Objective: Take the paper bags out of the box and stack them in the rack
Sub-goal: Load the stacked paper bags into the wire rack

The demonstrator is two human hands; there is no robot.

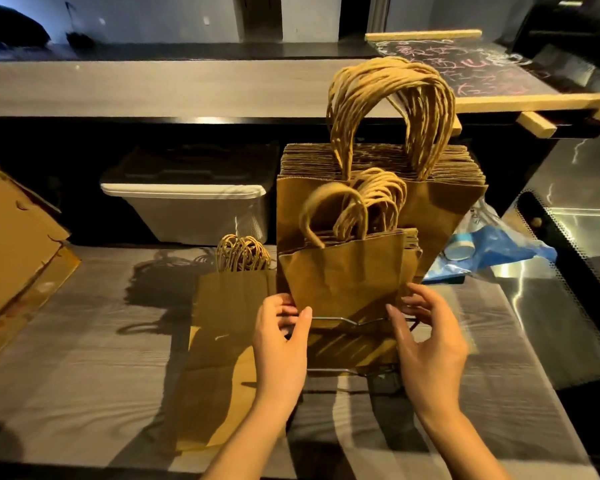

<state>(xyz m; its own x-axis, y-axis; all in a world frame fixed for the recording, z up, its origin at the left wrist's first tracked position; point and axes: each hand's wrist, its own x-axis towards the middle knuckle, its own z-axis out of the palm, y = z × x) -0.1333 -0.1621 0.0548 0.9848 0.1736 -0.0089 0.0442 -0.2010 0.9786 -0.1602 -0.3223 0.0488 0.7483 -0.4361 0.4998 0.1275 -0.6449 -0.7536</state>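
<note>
A wire rack stands on the counter. A thick stack of large brown paper bags with twisted handles stands upright at its back. A stack of small paper bags stands in the front slot. My left hand grips the small stack's lower left edge, thumb in front. Fingers of my right hand curl round its lower right edge. Another pile of paper bags lies flat on the counter left of the rack. An opened cardboard box sits at the far left.
A white plastic bin sits under the upper shelf behind the flat pile. A blue plastic bag with a cup lies right of the rack. A wood-framed chalkboard lies on the upper shelf. A steel surface lies at the right.
</note>
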